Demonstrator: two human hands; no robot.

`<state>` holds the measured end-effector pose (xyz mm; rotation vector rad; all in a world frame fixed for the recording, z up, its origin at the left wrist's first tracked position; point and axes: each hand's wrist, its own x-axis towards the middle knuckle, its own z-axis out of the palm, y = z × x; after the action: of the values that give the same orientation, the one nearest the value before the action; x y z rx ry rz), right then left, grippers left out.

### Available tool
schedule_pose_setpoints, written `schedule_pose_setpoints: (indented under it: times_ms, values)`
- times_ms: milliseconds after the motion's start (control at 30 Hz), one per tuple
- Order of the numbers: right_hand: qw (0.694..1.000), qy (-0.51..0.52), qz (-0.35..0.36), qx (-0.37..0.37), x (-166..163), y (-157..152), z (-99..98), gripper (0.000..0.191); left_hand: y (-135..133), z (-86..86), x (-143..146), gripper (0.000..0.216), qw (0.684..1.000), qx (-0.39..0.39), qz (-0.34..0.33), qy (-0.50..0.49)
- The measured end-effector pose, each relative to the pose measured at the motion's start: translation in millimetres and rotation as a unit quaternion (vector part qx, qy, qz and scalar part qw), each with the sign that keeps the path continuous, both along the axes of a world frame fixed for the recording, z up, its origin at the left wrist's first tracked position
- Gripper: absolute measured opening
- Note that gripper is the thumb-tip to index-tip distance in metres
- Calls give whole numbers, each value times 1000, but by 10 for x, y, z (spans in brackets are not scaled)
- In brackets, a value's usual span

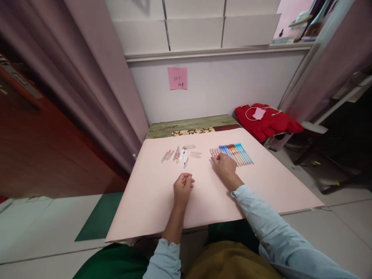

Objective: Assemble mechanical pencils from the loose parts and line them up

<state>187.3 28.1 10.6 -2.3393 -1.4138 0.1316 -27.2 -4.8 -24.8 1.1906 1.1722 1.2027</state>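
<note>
My right hand [226, 166] is at the left end of a neat row of pens, its thumb and fingers closed around the lower end of a pale pink pen [214, 152]. To the right in that row lie blue pens [226, 150], brown-topped pens [236, 153] and light blue pens [245, 153], side by side. My left hand [183, 188] rests above the table's near part, its fingers curled together with nothing visible in them. Beyond it lie white-and-black pens [183, 155], pinkish pens [176, 154] and paler ones [167, 155] in loose groups.
A pale pink sheet [151, 201] covers most of the table. Two small bunches of clear, pale pens [195, 154] lie between the groups. Behind stands a white wall with a pink note [177, 78]. A red cloth [267, 124] with a white cable sits beyond the right edge.
</note>
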Motion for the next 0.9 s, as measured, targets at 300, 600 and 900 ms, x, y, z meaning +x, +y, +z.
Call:
schedule_pose_setpoints:
  times_ms: [300, 600, 900]
  values:
    - [974, 97, -142, 147, 1181, -303, -82, 35, -6, 30, -6, 29, 1000, -21, 1, 2]
    - [927, 170, -228, 244, 1695, -519, -498, 47, 3, 40, 11, 31, 1000, -15, -9, 4]
    - [927, 167, -227, 246, 1661, -515, -497, 46, 1, 32, 3, 29, 1000, -15, -13, 14]
